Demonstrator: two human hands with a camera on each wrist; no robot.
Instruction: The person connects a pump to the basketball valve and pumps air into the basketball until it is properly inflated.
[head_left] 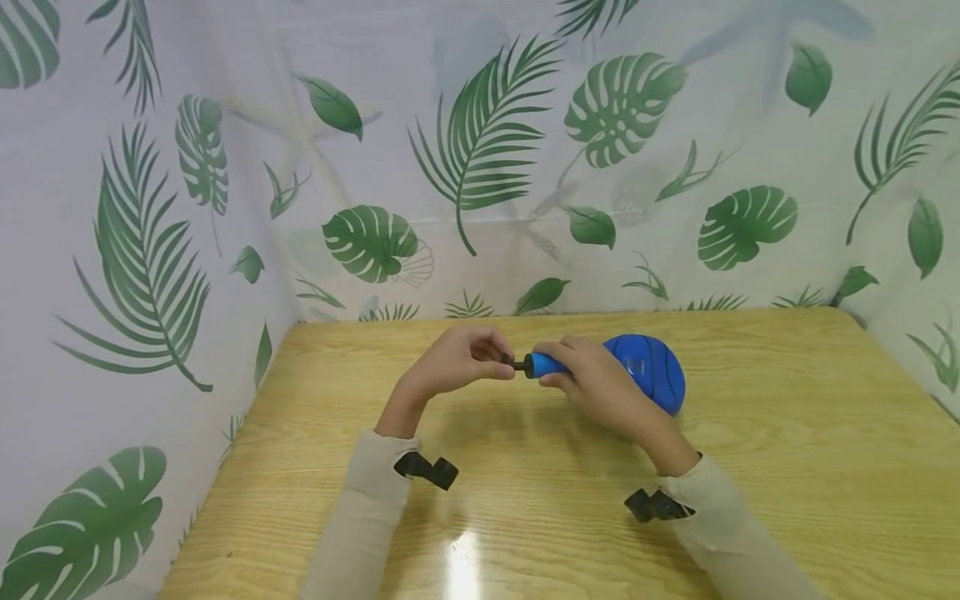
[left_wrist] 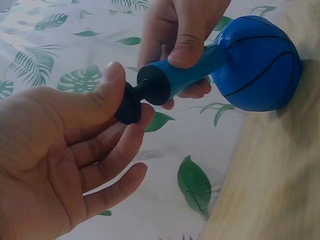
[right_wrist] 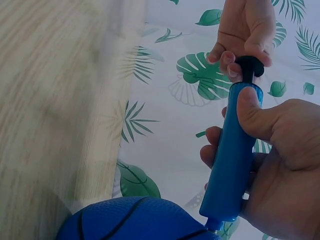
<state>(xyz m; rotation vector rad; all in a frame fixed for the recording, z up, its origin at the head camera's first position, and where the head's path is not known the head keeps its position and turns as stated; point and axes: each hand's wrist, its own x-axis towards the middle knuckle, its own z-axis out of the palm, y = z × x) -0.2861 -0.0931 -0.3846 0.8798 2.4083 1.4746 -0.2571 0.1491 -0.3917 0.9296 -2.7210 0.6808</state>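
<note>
My right hand grips the blue barrel of a small hand pump, fingers wrapped round it and thumb along its side. The pump's black handle sits between the thumb and fingertips of my left hand. Only a short stretch of black rod shows between handle and barrel. At the pump's far end is a blue ball with black seams, and a thin metal needle shows where the pump meets it. The ball rests on the table and looks flattened in the head view, partly hidden behind my right hand.
The wooden table spreads under both arms, its back edge meeting a white cloth printed with green leaves. The cloth also rises on the left and right. Black camera mounts are strapped at both sleeves.
</note>
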